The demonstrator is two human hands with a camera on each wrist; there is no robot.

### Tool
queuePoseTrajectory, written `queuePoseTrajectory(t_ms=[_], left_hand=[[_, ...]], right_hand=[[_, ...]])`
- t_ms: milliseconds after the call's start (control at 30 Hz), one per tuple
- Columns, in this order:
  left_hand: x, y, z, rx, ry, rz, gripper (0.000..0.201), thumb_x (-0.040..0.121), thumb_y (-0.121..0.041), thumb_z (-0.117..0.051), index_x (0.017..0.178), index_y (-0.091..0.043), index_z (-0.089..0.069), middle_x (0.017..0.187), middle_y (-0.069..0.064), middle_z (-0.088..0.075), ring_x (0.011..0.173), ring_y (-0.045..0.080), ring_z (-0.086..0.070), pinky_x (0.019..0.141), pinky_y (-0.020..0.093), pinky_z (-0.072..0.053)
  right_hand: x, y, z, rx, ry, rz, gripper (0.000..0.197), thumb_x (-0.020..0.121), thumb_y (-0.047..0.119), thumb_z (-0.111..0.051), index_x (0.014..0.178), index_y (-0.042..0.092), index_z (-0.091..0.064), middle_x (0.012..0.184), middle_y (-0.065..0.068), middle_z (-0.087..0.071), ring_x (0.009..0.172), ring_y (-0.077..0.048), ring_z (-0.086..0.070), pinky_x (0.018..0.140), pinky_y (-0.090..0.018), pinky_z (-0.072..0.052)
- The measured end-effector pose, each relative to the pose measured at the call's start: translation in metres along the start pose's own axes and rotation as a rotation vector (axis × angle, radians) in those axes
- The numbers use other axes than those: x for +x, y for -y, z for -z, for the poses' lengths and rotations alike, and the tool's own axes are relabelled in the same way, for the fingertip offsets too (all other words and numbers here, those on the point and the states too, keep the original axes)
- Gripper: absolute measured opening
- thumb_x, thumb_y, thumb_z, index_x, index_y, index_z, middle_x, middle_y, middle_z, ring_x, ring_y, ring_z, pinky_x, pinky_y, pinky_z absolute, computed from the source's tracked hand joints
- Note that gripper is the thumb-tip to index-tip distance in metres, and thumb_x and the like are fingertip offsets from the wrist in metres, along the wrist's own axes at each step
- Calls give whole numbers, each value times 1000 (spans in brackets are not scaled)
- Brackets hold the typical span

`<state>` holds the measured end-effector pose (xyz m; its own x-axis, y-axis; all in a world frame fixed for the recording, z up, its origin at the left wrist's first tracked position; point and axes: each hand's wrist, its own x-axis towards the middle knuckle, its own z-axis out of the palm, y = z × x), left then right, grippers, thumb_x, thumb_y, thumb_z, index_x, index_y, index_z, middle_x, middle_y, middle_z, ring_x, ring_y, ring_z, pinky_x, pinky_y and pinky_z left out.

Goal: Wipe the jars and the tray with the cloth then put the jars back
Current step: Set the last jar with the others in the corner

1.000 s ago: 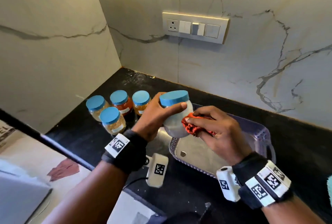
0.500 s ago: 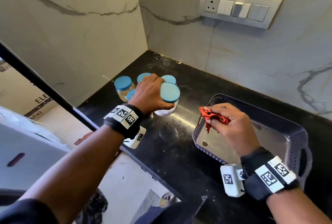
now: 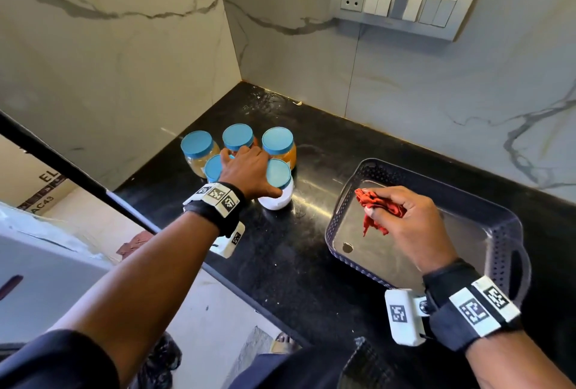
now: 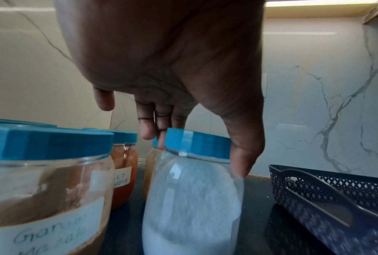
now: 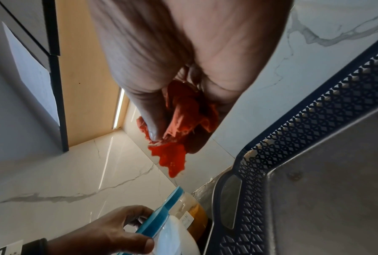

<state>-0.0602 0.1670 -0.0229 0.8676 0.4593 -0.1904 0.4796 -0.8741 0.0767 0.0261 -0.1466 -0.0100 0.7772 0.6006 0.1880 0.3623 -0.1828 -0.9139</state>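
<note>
A white-filled jar with a blue lid (image 3: 276, 200) stands on the black counter, at the right of a cluster of blue-lidded jars (image 3: 199, 151). My left hand (image 3: 254, 172) reaches over it from above. The thumb (image 4: 241, 163) lies against its neck and the fingers curl behind the lid (image 4: 196, 143). One of the other jars (image 4: 48, 189) is labelled "Garam Masala". My right hand (image 3: 383, 211) pinches a crumpled red cloth (image 3: 378, 206) and hovers over the left half of the dark perforated tray (image 3: 505, 226). The tray holds no jars.
The counter (image 3: 280, 264) runs into a corner of marble walls behind the jars. A switch panel (image 3: 402, 8) is on the back wall. The counter's front edge drops to the floor at the lower left. Bare counter lies between the jars and the tray.
My left hand carried the white jar from over the tray leftward and set it down beside the other jars. My right hand stayed over the tray with the cloth.
</note>
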Motion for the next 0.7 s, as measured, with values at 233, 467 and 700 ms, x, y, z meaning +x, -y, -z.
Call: queuePoseTrajectory(t_ms=[233, 467, 700], left_hand=[[2, 3, 8, -18, 90, 51, 76, 76, -59, -79, 137, -22, -52, 140, 1, -57, 137, 28, -45, 115, 78, -12], [-3, 3, 15, -30, 111, 61, 77, 79, -56, -80, 142, -25, -49, 144, 1, -55, 139, 28, -43, 116, 76, -14], [-14, -6, 34, 89, 109, 40, 82, 85, -59, -75, 152, -25, -43, 155, 3, -47, 146, 30, -37, 116, 74, -16]], right_hand=[[1, -11, 5, 25, -23, -124, 31, 85, 9, -79, 105, 32, -76, 100, 13, -76, 93, -4, -72, 82, -28, -62], [3, -18, 4, 34, -22, -183, 39, 84, 13, -80, 118, 31, -72, 108, 13, -74, 101, -5, -70, 92, -36, -59], [1, -18, 15, 74, -103, -180, 27, 85, 12, -79, 104, 28, -69, 100, 7, -73, 94, -10, -71, 76, -30, -61]])
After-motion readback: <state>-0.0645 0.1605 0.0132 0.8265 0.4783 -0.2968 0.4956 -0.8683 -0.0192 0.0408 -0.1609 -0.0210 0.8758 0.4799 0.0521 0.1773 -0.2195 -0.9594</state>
